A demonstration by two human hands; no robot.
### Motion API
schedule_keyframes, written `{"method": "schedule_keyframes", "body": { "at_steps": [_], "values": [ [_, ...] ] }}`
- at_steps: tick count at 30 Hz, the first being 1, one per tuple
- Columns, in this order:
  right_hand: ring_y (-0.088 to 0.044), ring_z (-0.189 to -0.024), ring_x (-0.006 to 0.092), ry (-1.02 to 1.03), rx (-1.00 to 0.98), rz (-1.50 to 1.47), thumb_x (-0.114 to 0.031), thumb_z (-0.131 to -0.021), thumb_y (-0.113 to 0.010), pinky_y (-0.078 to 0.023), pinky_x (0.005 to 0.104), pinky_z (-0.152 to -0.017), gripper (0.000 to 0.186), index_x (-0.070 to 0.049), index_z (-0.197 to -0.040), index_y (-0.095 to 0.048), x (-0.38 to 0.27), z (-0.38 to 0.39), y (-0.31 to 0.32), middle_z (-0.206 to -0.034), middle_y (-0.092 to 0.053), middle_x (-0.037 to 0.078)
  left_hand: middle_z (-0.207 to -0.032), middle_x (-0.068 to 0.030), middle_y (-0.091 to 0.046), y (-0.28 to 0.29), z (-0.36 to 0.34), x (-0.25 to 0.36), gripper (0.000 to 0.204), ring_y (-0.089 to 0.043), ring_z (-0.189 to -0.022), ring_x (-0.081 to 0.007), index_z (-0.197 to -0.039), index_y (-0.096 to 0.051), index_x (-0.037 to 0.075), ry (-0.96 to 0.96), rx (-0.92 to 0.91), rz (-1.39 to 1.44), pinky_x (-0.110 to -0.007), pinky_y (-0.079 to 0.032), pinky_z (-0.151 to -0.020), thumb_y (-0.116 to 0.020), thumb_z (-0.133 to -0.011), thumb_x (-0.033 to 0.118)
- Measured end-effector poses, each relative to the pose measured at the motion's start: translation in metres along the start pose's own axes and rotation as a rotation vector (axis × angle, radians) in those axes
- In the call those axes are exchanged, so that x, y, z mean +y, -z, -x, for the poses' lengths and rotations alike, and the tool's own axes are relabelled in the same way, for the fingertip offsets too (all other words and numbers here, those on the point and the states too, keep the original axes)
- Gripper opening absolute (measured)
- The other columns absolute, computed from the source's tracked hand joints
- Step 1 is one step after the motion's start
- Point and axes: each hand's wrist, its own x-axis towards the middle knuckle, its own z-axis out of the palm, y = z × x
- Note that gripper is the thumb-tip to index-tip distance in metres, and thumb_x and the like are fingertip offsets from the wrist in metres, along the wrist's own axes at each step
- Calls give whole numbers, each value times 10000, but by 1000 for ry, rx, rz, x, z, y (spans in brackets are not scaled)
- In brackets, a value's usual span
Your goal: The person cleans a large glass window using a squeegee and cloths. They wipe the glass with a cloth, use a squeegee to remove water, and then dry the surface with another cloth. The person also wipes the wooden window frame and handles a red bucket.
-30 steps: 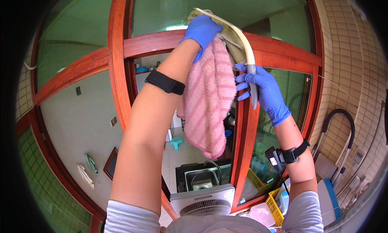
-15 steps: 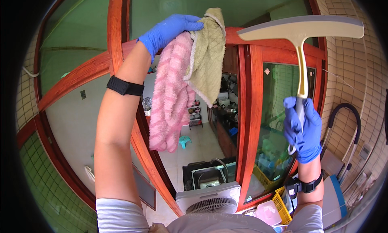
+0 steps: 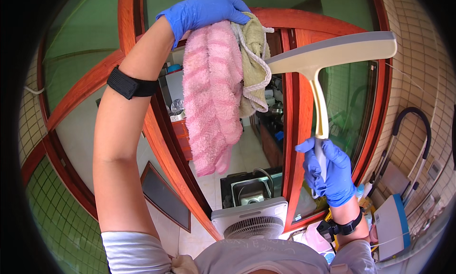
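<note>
My left hand (image 3: 205, 11), in a blue glove, is raised high and closed on the tops of two cloths. A fluffy pink striped cloth (image 3: 212, 93) hangs down from it. Beside that droops a green quilted cloth (image 3: 254, 50) with a white edge. My right hand (image 3: 327, 172), also gloved in blue, grips the grey handle of a squeegee (image 3: 319, 69). The squeegee stands upright with its wide cream head on top and grey blade edge uppermost. Its left end meets the green cloth's edge; the cloth hides that tip or touches it, I cannot tell which.
Red-brown wooden frames (image 3: 297, 131) hold glass panes (image 3: 342, 107) before me. Through the opening show a sink (image 3: 251, 191) and a grey fan (image 3: 251, 221) low down. At right, a folded cart handle (image 3: 412, 113) stands by the tiled wall (image 3: 418, 60).
My right hand has brought the squeegee left and its head toward the cloths. The left hand has risen slightly, and the green cloth has folded in on itself.
</note>
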Motion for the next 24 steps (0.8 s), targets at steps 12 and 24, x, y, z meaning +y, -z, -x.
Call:
{"method": "schedule_keyframes", "body": {
  "at_steps": [12,24],
  "values": [
    [-462,-406,82,271,370,450,-222,-972,-484,-488,224,-539,289,52,-1034,-555,26,-13,9,-753,-612,83,-876,-108,-704,-6,12,19,254,-632,-818,-144,-963,-695,-24,29,78,122,-276,-487,-797,-704,-758,126],
    [-589,-637,60,393,664,809,-180,-931,-565,-426,184,-434,304,-48,-1205,-557,9,-23,17,-941,-635,44,-853,-43,-664,-32,35,10,216,-596,-800,-122,-928,-687,-22,49,207,254,-261,-471,-789,-670,-779,132]
  ]
}}
